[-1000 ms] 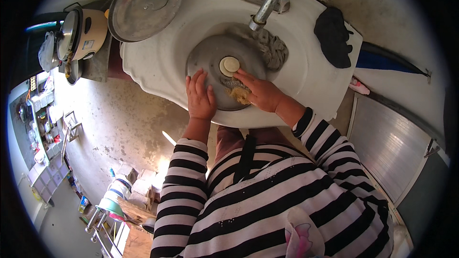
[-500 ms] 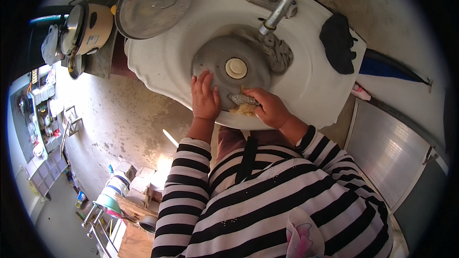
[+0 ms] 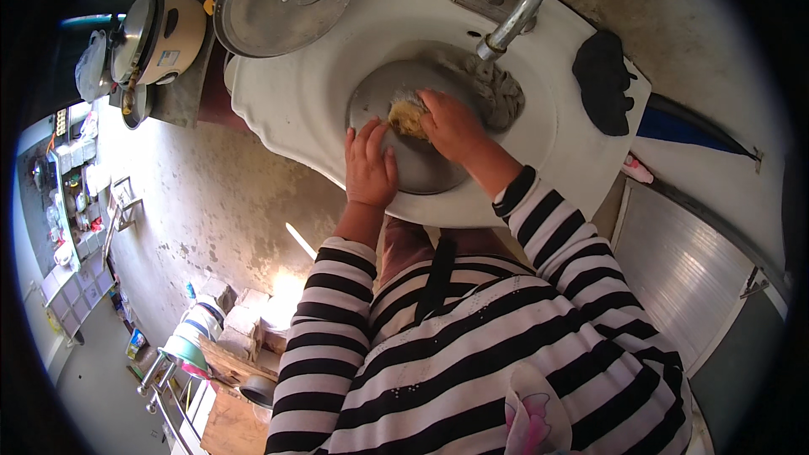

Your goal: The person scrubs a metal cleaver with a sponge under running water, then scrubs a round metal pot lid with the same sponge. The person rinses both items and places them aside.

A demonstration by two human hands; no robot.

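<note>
A round grey pot lid (image 3: 430, 170) lies in the white sink basin (image 3: 539, 139). My right hand (image 3: 455, 128) grips a yellowish scrubbing pad (image 3: 406, 120) with some silvery mesh, pressed on the middle of the lid. The lid's cream knob is hidden behind the hand and pad. At the lid's left edge rests my left hand (image 3: 371, 164), its fingers stretched out and holding nothing. A crumpled grey cloth (image 3: 504, 94) sits in the basin beside the lid, below the spout of the metal faucet (image 3: 527, 8).
A large round metal lid (image 3: 286, 2) leans over the sink's left corner. Further left stands a beige rice cooker (image 3: 179, 38). A black cloth (image 3: 603, 84) hangs on the sink's right rim. A panelled door (image 3: 683, 274) is at the right.
My right hand has moved up and left with the scrubbing pad, from the lid's near edge onto its middle, covering the knob. The left hand stays at the lid's left edge.
</note>
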